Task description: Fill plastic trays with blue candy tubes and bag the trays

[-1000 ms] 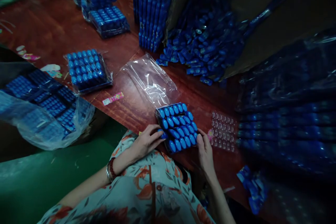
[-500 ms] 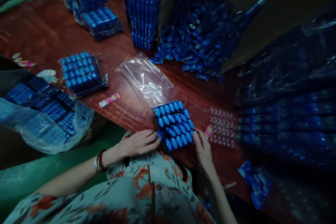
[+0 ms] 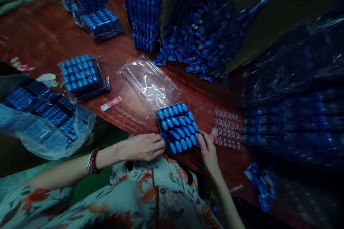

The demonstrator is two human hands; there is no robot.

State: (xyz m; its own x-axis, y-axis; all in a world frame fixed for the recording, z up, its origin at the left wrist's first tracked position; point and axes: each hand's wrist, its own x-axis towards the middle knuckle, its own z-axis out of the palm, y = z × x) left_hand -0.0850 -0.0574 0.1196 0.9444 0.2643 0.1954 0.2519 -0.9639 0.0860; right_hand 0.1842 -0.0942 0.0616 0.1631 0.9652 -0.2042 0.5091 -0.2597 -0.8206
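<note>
In front of me at the table's near edge lies a dark tray (image 3: 167, 145) with rows of glossy blue oval pieces (image 3: 179, 128). My left hand (image 3: 146, 146) is at its left side, fingers closed on a small blue piece (image 3: 163, 136) that they partly hide. My right hand (image 3: 208, 150) grips the tray's right edge, thumb and fingers closed there. Just beyond the tray lies a clear plastic bag (image 3: 150, 80), close to its far edge. Right of my right hand is a clear blister sheet (image 3: 228, 128).
A heap of blue pieces (image 3: 199, 46) fills an opened carton (image 3: 247, 48) at the back. Bagged trays (image 3: 80, 77) stand left, beside a pink label (image 3: 111, 103). A plastic-lined container (image 3: 48, 143) holds more trays. Stacked blue trays (image 3: 290, 125) are at right.
My left wrist and forearm have shifted left and the hand has turned slightly, its fingers staying at the tray's left edge. The tray and my right hand look still.
</note>
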